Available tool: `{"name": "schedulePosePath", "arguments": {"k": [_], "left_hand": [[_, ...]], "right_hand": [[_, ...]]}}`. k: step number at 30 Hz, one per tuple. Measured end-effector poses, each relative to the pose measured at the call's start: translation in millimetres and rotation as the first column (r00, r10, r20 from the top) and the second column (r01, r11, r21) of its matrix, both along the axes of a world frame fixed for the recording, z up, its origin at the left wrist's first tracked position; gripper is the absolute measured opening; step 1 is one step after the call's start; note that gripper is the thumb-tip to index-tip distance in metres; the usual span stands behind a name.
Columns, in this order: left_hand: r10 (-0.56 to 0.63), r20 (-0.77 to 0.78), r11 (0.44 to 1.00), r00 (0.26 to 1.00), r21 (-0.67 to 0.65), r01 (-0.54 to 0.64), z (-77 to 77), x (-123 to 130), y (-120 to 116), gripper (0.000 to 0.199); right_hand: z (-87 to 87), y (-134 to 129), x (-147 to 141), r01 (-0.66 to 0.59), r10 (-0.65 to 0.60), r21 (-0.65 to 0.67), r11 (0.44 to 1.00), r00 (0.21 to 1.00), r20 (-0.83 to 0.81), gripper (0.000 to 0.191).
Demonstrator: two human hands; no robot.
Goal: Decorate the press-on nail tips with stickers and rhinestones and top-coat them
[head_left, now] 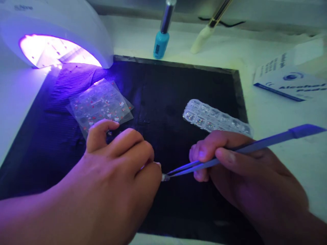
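Observation:
My left hand is seen from its back, with its fingers curled and the little finger over the sticker sheets. A small pale piece shaped like a nail tip pokes out past its index finger; the fingers cover the rest. Metal tweezers lie pinched between the thumb and fingers of my right hand, their broad end pointing right. The narrow points reach the pale piece; whether they hold anything there is too small to see.
A lit white nail lamp glows purple at the upper left. Transparent sticker sheets and a clear compartment case of gems lie on the black mat. Behind stand a blue bottle, a pale brush and an alcohol pads box.

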State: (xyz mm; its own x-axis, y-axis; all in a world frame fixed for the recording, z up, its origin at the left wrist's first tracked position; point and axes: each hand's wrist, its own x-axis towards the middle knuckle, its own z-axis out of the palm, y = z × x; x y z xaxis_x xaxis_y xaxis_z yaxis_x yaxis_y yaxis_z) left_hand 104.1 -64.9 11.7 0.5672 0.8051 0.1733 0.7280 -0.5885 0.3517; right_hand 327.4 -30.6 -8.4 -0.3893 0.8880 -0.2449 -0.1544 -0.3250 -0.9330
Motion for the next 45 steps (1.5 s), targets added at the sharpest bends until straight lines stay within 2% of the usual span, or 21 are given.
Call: {"name": "schedulePosePath", "arguments": {"k": [11,25,45], "left_hand": [[-0.003,-0.007,1.0,1.0,-0.023,0.003,2.3,0.1,-1.8,0.019],[0.012,0.003,1.0,1.0,-0.027,-0.012,3.9,2.4,-0.8,0.023],[0.004,-0.026,1.0,1.0,-0.021,-0.005,3.0,-0.5,-0.5,0.019]], "right_hand": [[0.0,-0.8,-1.5,0.017,-0.017,0.004,1.0,1.0,-0.02,0.016],[4.4,-1.7,-1.7,0.004,-0.005,0.029,1.0,0.999,0.037,0.019],[3.6,-0.6,-4.1,0.005,-0.006,0.018,1.0,0.999,0.042,0.019]]}}
